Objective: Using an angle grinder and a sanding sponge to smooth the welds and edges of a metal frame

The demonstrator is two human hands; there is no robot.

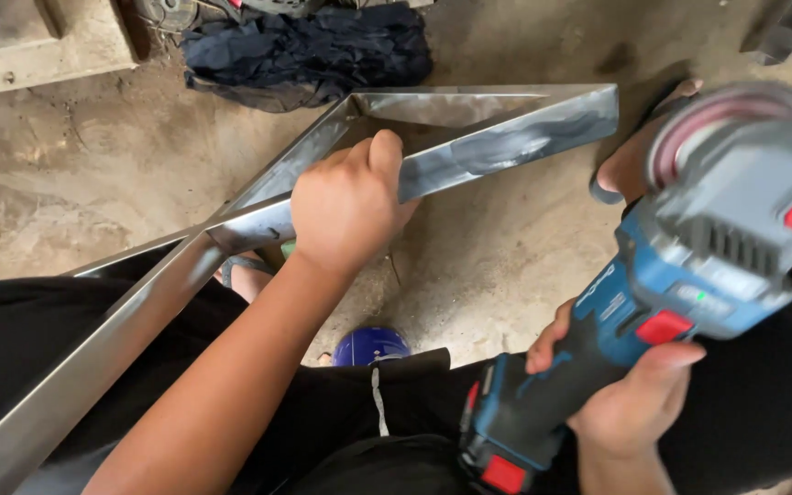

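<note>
Gripping the steel frame (469,137) near its welded corner above the dirt floor (93,174), the left hand (348,206) steadies it while the right hand (630,403) clenches the blue angle grinder (653,302), disc lifted clear; grinding seems paused, and the disc must probably come down on the joint carefully.
</note>
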